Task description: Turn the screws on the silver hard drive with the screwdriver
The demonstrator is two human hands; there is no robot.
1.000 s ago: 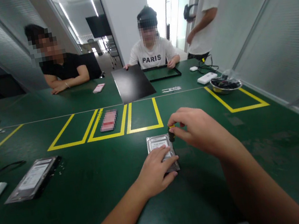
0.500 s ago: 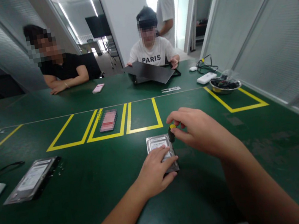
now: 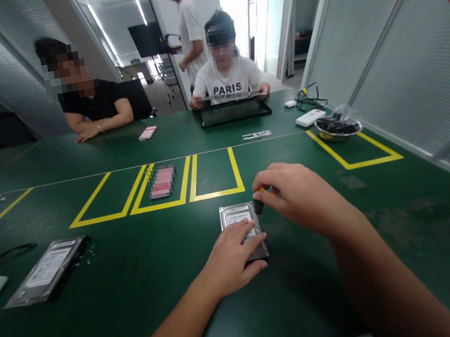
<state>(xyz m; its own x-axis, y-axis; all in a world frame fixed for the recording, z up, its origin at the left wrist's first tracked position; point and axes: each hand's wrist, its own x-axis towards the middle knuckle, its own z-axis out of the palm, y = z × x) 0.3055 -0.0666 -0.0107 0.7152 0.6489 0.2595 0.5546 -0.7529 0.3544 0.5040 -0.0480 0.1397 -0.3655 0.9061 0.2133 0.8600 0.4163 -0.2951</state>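
Observation:
A silver hard drive (image 3: pixel 236 214) lies label up on the green table in front of me. My left hand (image 3: pixel 235 255) is laid over its near half, fingers across the top and thumb at the near right edge, holding it against the table. Pinched in the fingertips of my right hand (image 3: pixel 288 192) is a short screwdriver (image 3: pixel 258 204) with a dark handle and a yellow cap. It stands roughly upright at the drive's right edge; its tip is hidden. Off to the left lies a larger hard drive (image 3: pixel 49 270), with several tiny screws (image 3: pixel 89 253) beside it.
Yellow tape outlines (image 3: pixel 217 194) mark the table; a pinkish phone (image 3: pixel 162 181) lies in one. At the right stands a metal bowl (image 3: pixel 339 130) of dark items, near a white device (image 3: pixel 311 118). Across the table, a seated person (image 3: pixel 226 78) holds a flat panel above a black tray (image 3: pixel 235 113).
The screwdriver's yellow cap shows less, with my right fingers closed further over it. My left hand stays put. Opposite, the dark panel has been tilted and raised; a walking person has moved left.

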